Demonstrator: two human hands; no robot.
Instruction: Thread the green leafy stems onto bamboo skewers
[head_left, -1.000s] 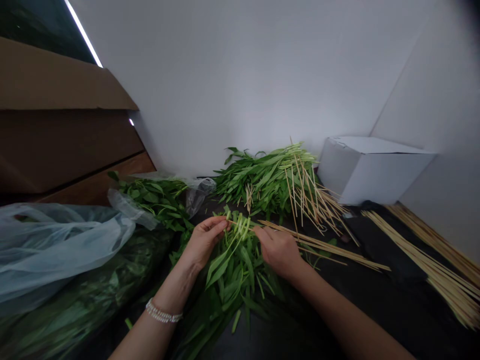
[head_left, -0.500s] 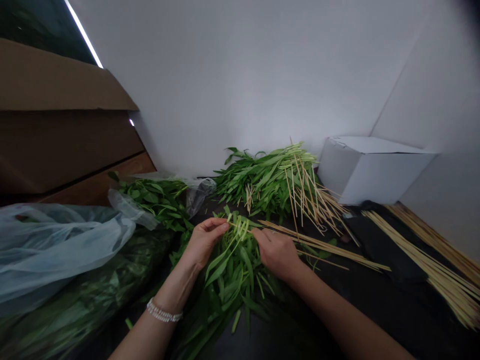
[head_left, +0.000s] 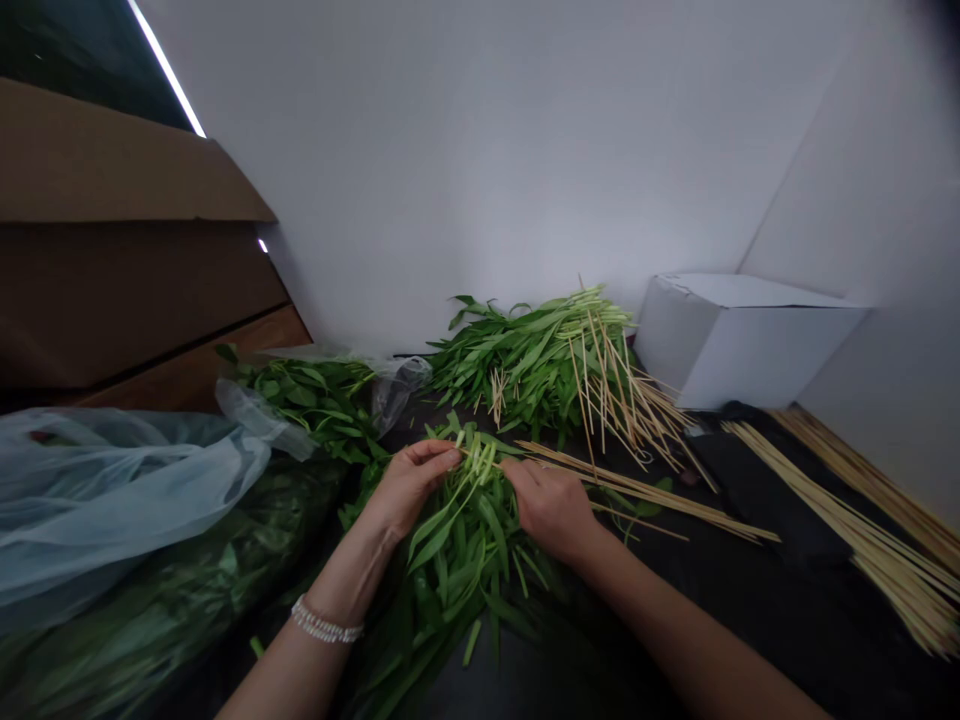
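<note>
Before me, a row of pale green stems (head_left: 478, 462) of leafy greens is strung side by side on a thin bamboo skewer (head_left: 645, 523). Their long leaves (head_left: 457, 560) hang down toward me. With thumb and fingers together, my left hand (head_left: 412, 485) pinches the skewer's left end, close to the outermost stem. On the other side, my right hand (head_left: 551, 505) is closed around the same skewer, whose tail sticks out beyond the palm to the right. My fingers cover part of the stick.
Behind lies a heap of greens (head_left: 517, 350) with many skewers (head_left: 637, 405) poking out. Loose skewers (head_left: 675, 495) lie to the right, with bundled sticks (head_left: 862, 540) farther off. A white box (head_left: 757, 345) stands against the wall. Plastic bags (head_left: 127, 490) of greens are at left.
The skewer's tail has shifted slightly left. Both hands have moved only a little and keep their hold. The strung stems look nearly the same.
</note>
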